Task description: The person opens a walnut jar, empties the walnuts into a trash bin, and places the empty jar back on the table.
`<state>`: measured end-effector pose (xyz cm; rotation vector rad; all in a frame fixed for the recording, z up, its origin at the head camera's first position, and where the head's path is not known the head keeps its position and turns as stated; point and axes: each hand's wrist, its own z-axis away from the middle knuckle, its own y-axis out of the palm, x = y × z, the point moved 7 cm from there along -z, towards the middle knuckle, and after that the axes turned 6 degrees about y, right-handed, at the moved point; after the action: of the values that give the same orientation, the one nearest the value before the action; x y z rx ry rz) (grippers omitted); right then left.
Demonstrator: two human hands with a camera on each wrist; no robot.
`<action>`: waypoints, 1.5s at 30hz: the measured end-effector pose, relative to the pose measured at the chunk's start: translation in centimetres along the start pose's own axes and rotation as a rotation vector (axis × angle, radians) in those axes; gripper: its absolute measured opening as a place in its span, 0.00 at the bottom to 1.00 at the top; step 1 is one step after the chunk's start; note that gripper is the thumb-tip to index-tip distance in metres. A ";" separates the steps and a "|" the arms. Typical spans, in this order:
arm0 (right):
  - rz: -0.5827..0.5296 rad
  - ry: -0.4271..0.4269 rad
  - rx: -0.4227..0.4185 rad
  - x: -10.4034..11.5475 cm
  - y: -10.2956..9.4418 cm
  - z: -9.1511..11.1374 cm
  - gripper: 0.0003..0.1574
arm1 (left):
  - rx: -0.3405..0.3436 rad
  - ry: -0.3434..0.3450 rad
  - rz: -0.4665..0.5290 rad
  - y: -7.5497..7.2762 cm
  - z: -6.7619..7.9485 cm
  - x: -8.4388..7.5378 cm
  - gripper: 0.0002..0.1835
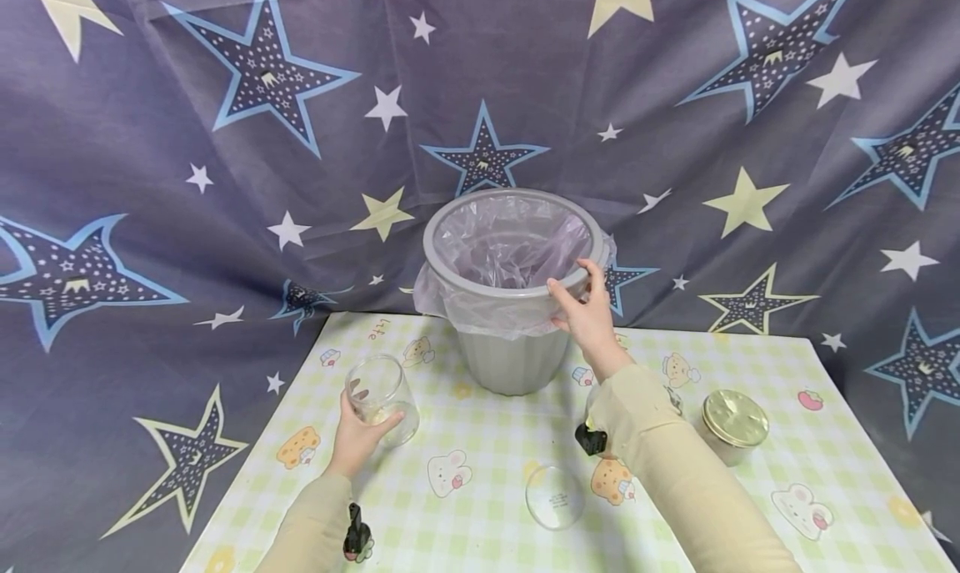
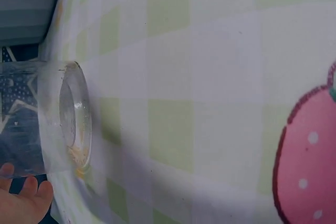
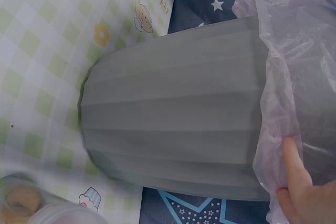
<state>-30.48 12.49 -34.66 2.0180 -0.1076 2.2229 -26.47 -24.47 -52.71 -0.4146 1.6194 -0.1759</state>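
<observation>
My left hand (image 1: 363, 435) holds a clear jar (image 1: 401, 427), thumb across its front and fingers round the far side. In the left wrist view the jar's base (image 2: 79, 124) is close over the table, with yellowish spots in it. My right hand (image 1: 588, 310) grips the front right rim of a grey trash can (image 1: 513, 360). A translucent pinkish bag (image 1: 480, 310) lines the can and folds down over its rim. In the right wrist view a finger (image 3: 296, 169) lies against the bag's folded edge. The can stands upright.
A clear round disc (image 1: 555, 496) lies on the checked table (image 1: 495, 531). To the right is a jar with a gold lid (image 1: 735, 419). Another clear container with brown pieces (image 3: 23, 198) is mostly hidden by the right sleeve. A star-patterned cloth (image 1: 337, 181) hangs behind.
</observation>
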 end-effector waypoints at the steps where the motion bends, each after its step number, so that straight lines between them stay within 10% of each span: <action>1: 0.001 0.002 0.000 0.0 0.0 0.0 0.41 | -0.001 0.001 0.001 0.0 0.0 0.0 0.55; 19: 0.010 0.034 -0.017 -0.3 -0.2 0.0 0.42 | 0.020 0.005 -0.086 -1.1 0.3 -0.9 0.65; 45: 0.152 0.008 0.139 0.5 -1.2 0.3 0.46 | -0.201 0.281 0.040 -4.8 1.3 -8.6 0.46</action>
<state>-30.04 13.61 -34.21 2.1374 -0.1118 2.3917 -24.07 -25.51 -43.12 -0.5290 1.9296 -0.0409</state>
